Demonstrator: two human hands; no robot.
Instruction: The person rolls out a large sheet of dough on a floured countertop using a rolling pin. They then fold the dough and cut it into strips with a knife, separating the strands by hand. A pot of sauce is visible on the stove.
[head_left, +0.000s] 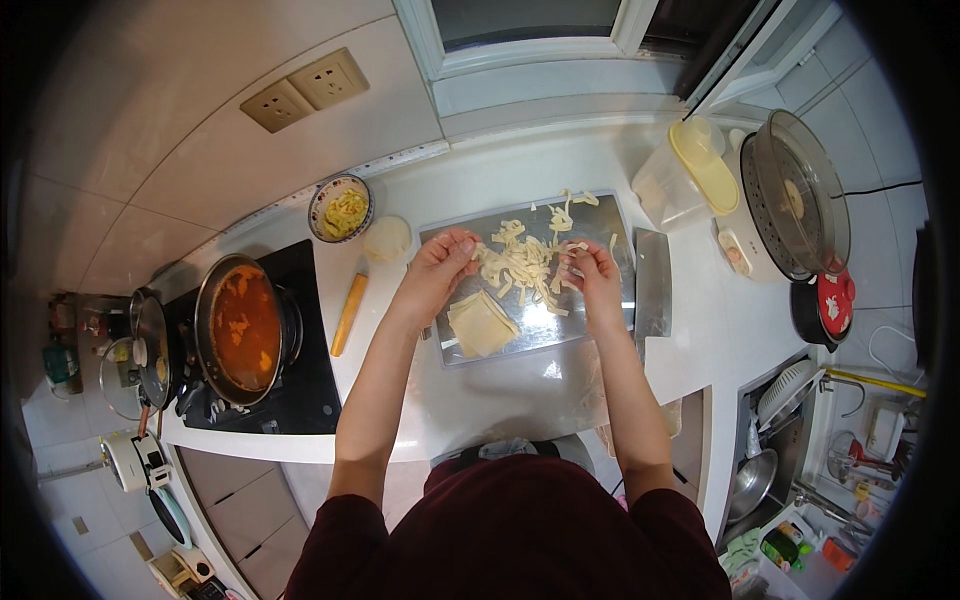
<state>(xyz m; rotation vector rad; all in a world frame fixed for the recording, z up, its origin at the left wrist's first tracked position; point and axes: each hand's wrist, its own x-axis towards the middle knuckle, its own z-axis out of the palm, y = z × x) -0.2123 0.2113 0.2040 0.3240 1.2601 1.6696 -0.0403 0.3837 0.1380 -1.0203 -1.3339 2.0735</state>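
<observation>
A metal cutting board (540, 337) lies on the white counter, with a loose heap of cut dough strips (525, 262) at its middle. My left hand (442, 270) is at the board's left side, fingertips pinching dough at the heap's left edge. On the right, my right hand (589, 274) pinches a pale strip between thumb and fingers. Stacked flat dough sheets (481, 324) rest at the board's lower left, below the heap. Beside the board's right edge lies a cleaver (652, 281) with a broad blade. More strips are scattered near the board's top right corner.
Left of the board are a wooden stick (349, 315), a round pale disc (387, 238) and a bowl of yellow food (346, 214). A pan of red soup (244, 330) sits on the black cooktop (311, 375). A plastic container (667, 180) and a steamer (772, 202) stand right; the sink (787, 450) is lower right.
</observation>
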